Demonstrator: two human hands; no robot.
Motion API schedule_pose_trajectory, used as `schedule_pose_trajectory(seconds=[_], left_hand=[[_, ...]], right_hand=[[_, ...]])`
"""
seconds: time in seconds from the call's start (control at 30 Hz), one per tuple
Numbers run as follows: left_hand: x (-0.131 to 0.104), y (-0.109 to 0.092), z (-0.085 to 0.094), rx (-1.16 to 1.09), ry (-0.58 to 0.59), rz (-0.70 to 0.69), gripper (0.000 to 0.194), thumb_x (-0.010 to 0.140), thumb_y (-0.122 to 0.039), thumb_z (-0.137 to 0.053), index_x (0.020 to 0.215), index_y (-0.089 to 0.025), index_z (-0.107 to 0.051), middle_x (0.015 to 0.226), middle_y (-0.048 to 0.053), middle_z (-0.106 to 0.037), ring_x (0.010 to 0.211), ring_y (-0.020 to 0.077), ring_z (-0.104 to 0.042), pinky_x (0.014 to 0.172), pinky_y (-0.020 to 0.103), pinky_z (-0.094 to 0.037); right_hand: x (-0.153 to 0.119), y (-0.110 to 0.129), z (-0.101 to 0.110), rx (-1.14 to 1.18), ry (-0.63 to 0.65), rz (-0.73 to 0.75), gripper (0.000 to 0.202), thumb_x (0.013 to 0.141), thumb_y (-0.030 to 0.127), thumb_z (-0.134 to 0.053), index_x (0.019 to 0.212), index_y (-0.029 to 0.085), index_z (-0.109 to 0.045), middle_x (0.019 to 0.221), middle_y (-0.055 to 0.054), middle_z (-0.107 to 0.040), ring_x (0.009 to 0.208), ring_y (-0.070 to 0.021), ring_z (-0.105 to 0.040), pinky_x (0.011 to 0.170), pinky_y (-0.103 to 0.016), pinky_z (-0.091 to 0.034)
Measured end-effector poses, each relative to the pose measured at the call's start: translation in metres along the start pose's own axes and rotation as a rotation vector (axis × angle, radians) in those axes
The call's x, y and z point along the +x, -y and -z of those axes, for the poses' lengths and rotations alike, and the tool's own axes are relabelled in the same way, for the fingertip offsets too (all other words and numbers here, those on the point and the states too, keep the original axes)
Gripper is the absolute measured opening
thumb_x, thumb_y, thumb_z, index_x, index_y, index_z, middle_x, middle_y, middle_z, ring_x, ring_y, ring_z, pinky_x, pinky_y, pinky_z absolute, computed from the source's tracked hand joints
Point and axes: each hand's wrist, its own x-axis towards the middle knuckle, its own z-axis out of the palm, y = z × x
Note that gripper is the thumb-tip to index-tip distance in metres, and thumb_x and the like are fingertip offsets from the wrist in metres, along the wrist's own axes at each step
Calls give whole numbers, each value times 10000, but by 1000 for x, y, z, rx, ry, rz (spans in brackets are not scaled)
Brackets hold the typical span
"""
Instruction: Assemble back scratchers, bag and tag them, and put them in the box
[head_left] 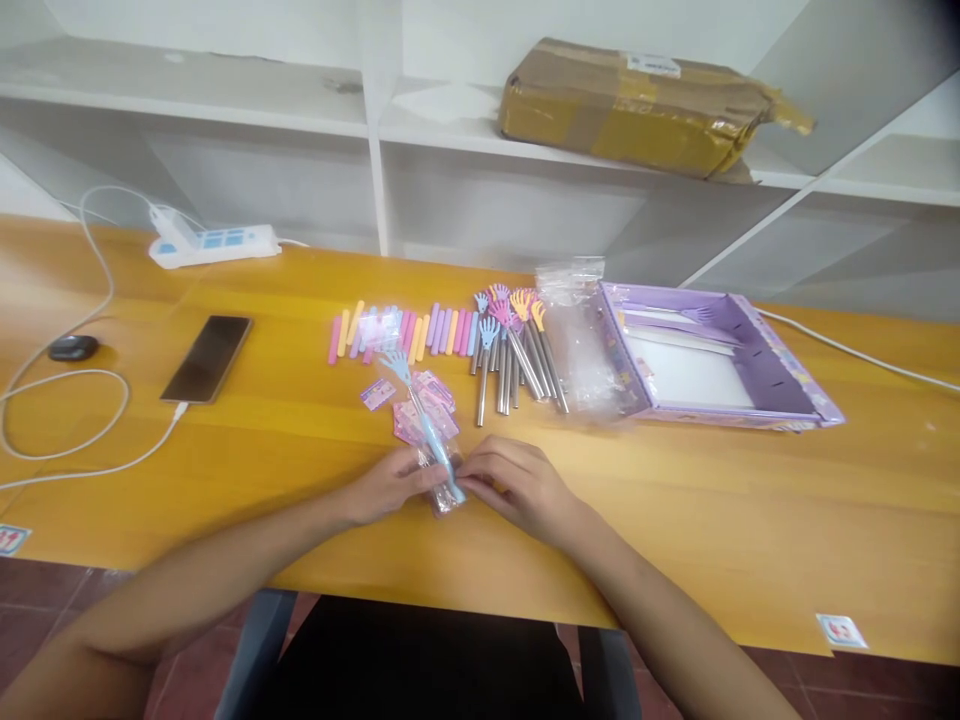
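A light-blue back scratcher (427, 425), with a hand-shaped head and a metal neck, lies slantwise between my hands. My left hand (401, 480) is closed around its blue handle, thumb on top, with a clear plastic bag (444, 500) around or beneath the handle end. On the other side, my right hand (517, 485) has its fingertips pinched at the handle's edge; whether they grip the bag or the handle I cannot tell. Small pink printed cards (431, 395) lie just beyond. Further back are several hand-headed metal rods (517, 350) and a row of coloured handle tubes (442, 330).
Clear plastic bags (581, 350) lie beside a purple cardboard box (817, 395) at the right. To the left are a phone (208, 358) on a white cable, a black earbud-like case (73, 348) and a power strip (217, 245). A taped parcel (637, 105) sits on the shelf.
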Motion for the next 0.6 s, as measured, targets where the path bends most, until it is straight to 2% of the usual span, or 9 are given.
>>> schedule_pose_trajectory(seconds=[0.07,0.17,0.23,0.37,0.47,0.6], left_hand=[[0,0,1,36,0,-20,585,926,-728,-714,1032,-152,-709,953,59,-719,856,197,-670,813,329,-544],[0,1,1,106,0,1,480,902,-608,-809,1048,-164,-699,918,26,-695,847,178,-639,803,303,-513],[-1,2,0,139,0,22,412,910,-540,-821,1032,-171,-684,889,15,-685,821,170,-624,778,297,-505],[-2,1,-2,164,16,38,356,931,-504,-800,985,-180,-661,855,-2,-656,785,159,-591,748,295,-491],[-2,0,-4,147,27,46,339,950,-492,-783,972,-180,-653,829,-14,-619,770,151,-566,740,295,-478],[-3,0,-5,82,45,64,355,972,-502,-763,1041,-175,-645,838,-16,-602,755,142,-559,742,297,-487]], right_hand=[[0,1,-1,-14,-2,10,93,1044,197,-715,1133,209,-690,978,-58,-771,832,-175,-706,714,-312,-556],[0,1,-2,-7,-6,18,110,1045,195,-713,1150,214,-691,998,-61,-777,851,-179,-717,722,-314,-562],[0,1,-3,5,-6,17,122,1046,196,-712,1164,216,-687,1009,-62,-777,864,-179,-718,728,-312,-564],[1,2,-4,29,-11,-9,145,1041,212,-725,1176,213,-673,984,-55,-749,852,-169,-696,710,-294,-545],[0,2,-5,57,0,-86,174,1049,270,-721,1201,221,-652,995,-54,-711,824,-159,-671,671,-276,-521],[-2,2,-3,117,41,-269,296,1052,400,-711,1256,229,-583,926,-14,-637,707,-141,-593,612,-263,-477]])
